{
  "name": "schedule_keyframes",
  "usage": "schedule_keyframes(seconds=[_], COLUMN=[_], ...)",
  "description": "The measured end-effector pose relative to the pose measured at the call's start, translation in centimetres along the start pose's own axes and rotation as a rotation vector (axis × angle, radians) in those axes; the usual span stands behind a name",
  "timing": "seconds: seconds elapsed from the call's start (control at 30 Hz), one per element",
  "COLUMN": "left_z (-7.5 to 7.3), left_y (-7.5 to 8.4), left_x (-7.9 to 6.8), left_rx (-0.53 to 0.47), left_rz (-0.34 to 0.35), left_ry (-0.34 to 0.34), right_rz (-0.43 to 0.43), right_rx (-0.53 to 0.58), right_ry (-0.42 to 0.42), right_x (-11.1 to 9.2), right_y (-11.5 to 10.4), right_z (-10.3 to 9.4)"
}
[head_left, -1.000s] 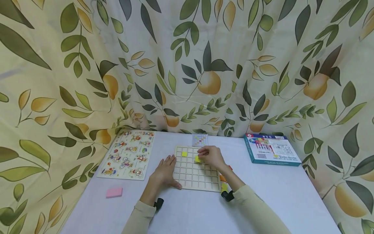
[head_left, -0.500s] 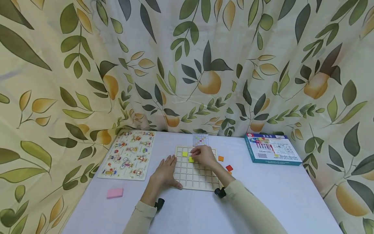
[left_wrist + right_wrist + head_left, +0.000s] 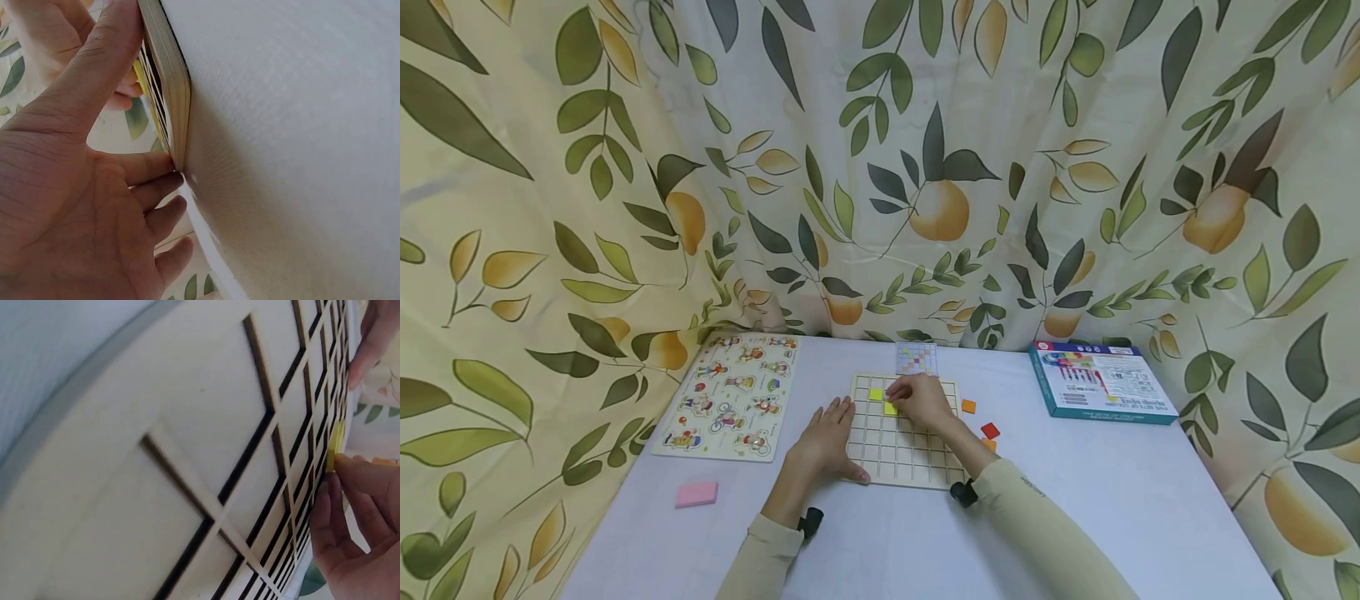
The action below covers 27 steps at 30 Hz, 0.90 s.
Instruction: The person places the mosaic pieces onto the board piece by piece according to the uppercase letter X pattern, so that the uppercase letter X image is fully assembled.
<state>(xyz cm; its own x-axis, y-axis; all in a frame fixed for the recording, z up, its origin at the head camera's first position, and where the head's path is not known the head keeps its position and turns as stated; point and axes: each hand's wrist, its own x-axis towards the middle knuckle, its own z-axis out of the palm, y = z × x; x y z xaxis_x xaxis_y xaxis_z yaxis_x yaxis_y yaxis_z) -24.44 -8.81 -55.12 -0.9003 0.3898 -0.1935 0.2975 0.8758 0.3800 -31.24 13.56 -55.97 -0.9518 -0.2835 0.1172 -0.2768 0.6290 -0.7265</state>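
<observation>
A wooden grid board point(image 3: 902, 467) lies flat on the white table in the head view. My left hand point(image 3: 823, 442) rests along its left side, fingers extended at the edge and thumb by the near corner. The left wrist view has this hand's fingertips point(image 3: 156, 165) touching the board's rim. Over the upper grid my right hand point(image 3: 921, 402) pinches a yellow square tile point(image 3: 891, 408) between thumb and fingers. The right wrist view shows yellow point(image 3: 333, 450) at those fingertips, right against the grid. Another yellow tile point(image 3: 876, 394) sits in a cell up and to the left.
Orange point(image 3: 968, 407) and red point(image 3: 990, 431) tiles lie right of the board, partly behind the right forearm. A coloured pattern card point(image 3: 917, 360) is beyond it. Around stand a picture board point(image 3: 726, 400), a pink block point(image 3: 697, 494) and a teal-edged box point(image 3: 1101, 382). A leafy curtain backs the table.
My right hand has moved left across the board with the yellow tile, to just below and right of the other yellow one, and has since stayed nearly still. The left hand holds its place.
</observation>
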Motion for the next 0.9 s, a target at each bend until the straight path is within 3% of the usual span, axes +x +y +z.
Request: schedule_keyframes(seconds=[0.53, 0.9], left_z=[-0.2, -0.2], left_y=[0.2, 0.2], left_x=[-0.1, -0.1], left_rx=[0.018, 0.013], left_rz=[-0.008, -0.02], left_ry=[-0.015, -0.012], right_rz=[-0.007, -0.023], right_rx=[-0.063, -0.095], right_ry=[-0.034, 0.026], right_x=[0.0, -1.9], right_y=[0.2, 0.5], right_z=[0.0, -2.7])
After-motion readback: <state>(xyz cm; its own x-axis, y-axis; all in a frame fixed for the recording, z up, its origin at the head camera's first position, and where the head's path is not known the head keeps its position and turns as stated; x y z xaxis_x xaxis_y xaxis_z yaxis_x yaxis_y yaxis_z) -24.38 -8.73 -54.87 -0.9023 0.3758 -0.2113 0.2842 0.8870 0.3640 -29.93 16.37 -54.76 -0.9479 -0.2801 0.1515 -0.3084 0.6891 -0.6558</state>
